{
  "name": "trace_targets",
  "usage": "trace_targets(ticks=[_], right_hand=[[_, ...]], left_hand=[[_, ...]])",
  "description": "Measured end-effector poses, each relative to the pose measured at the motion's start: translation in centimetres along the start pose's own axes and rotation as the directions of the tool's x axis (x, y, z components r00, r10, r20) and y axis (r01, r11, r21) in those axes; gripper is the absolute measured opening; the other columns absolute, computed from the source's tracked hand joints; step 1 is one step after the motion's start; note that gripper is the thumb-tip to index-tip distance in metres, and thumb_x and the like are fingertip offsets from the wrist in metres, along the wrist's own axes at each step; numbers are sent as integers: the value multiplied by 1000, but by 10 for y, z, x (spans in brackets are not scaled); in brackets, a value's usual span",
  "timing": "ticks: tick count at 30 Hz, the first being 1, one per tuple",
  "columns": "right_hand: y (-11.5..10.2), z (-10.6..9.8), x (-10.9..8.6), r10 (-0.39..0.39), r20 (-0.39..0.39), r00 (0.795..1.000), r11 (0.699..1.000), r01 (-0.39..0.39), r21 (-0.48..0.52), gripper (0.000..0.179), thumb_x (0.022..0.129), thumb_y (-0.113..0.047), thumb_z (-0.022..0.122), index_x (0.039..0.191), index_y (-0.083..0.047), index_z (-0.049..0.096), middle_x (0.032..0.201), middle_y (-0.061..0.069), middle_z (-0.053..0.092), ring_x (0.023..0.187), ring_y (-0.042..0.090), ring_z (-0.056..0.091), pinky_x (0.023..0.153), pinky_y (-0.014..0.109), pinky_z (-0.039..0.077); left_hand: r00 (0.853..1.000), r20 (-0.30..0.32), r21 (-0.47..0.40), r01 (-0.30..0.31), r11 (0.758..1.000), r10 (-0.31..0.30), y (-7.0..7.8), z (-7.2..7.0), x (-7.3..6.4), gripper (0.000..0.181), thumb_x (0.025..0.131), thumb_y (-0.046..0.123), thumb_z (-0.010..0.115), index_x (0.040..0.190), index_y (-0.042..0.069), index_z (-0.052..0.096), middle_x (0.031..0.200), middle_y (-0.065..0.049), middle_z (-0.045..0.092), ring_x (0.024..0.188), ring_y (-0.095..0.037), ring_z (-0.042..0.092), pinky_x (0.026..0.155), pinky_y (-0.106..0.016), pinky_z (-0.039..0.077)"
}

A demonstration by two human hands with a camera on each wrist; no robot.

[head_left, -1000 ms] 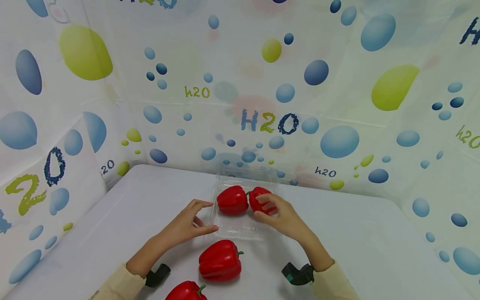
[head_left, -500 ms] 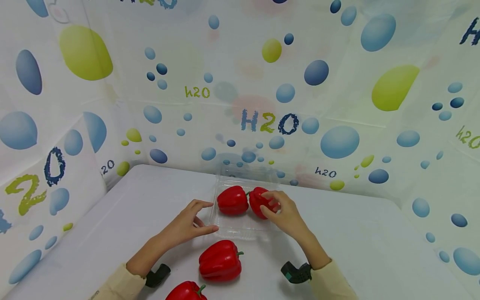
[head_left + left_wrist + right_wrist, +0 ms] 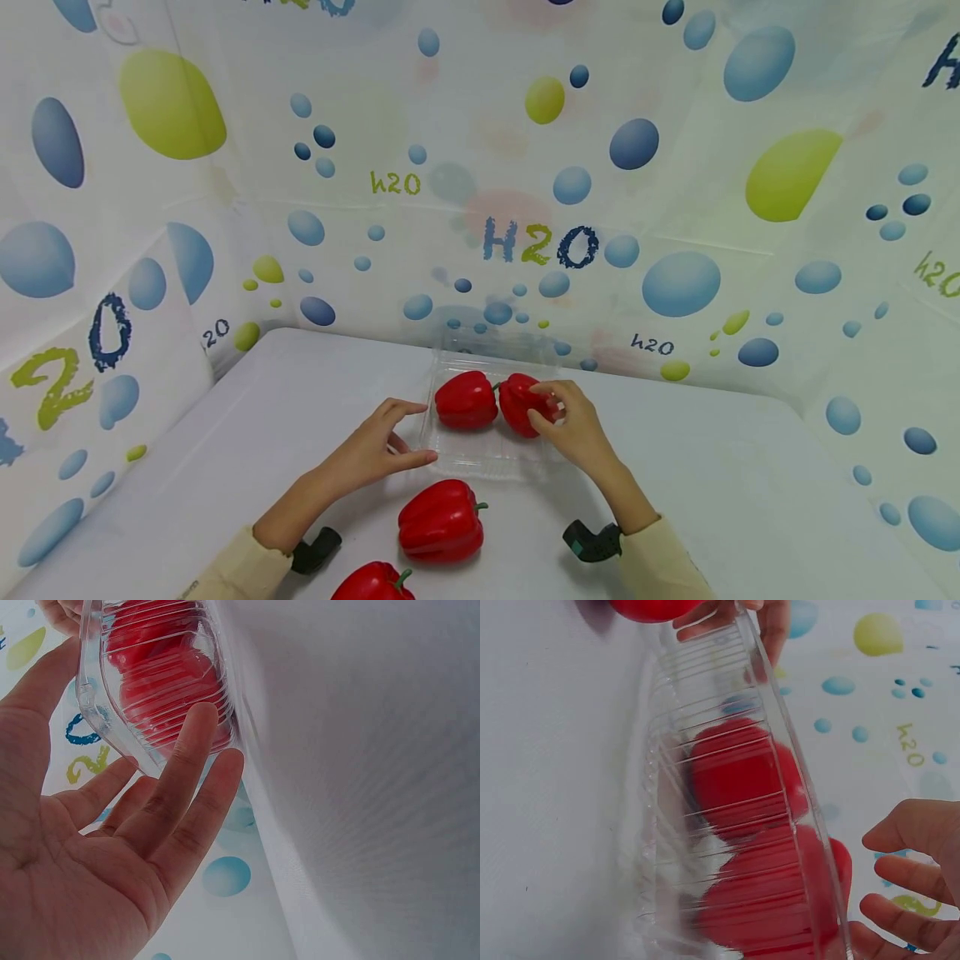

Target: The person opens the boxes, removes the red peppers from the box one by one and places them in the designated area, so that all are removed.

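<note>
Two red bell peppers sit side by side in a clear plastic container: the left pepper (image 3: 465, 402) and the right pepper (image 3: 517, 402). My left hand (image 3: 360, 450) is at the container's left side, thumb and fingers spread; in the left wrist view its fingers lie against or close by the ribbed container wall (image 3: 169, 705). My right hand (image 3: 581, 429) hovers over the container's right edge beside the right pepper. Apart from that pepper, its loosely bent fingers (image 3: 904, 919) hold nothing in the right wrist view.
Nearer to me on the white table (image 3: 712, 483) lie another red pepper (image 3: 440, 522) and, cut off by the frame's bottom, one more pepper (image 3: 371, 583). The container's raised clear lid (image 3: 495, 340) stands at the back, before a patterned curtain (image 3: 480, 167).
My right hand has drawn back a little to the right, and more of the right pepper shows. The left hand and the peppers stay in place.
</note>
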State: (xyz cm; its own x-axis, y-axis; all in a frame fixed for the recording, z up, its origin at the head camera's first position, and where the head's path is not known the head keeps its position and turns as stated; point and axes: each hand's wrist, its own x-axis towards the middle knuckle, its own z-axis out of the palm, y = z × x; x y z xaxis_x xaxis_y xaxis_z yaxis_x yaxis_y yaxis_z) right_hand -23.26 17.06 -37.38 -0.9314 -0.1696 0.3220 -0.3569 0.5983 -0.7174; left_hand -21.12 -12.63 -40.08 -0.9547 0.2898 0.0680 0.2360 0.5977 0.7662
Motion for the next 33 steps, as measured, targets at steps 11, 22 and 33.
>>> trace_targets(ticks=[11,22,33], right_hand=[[11,4,2,-11,-1,1000,999,11,-30,43,81,-6,73,122,-4,61,124,18,56,110,34,52,84,50,56],[16,7,2,-34,25,999,996,35,-79,44,80,-1,74,121,-3,61,126,20,53,117,37,47,87,50,55],[18,11,2,-59,29,998,988,63,-142,41,79,0,76,115,-6,58,128,20,52,121,38,45,90,53,53]], left_hand=[[1000,1,-2,-8,1000,8,1,-1,-1,77,77,40,81,140,9,48,134,-12,47,85,-13,64,67,-28,59],[1000,-3,1,-1,1000,1,2,0,-1,78,77,42,81,140,10,49,132,-10,48,85,-13,64,67,-28,59],[1000,3,2,-19,1000,19,2,-2,-2,77,78,40,81,140,9,48,132,-12,47,86,-13,64,67,-28,59]])
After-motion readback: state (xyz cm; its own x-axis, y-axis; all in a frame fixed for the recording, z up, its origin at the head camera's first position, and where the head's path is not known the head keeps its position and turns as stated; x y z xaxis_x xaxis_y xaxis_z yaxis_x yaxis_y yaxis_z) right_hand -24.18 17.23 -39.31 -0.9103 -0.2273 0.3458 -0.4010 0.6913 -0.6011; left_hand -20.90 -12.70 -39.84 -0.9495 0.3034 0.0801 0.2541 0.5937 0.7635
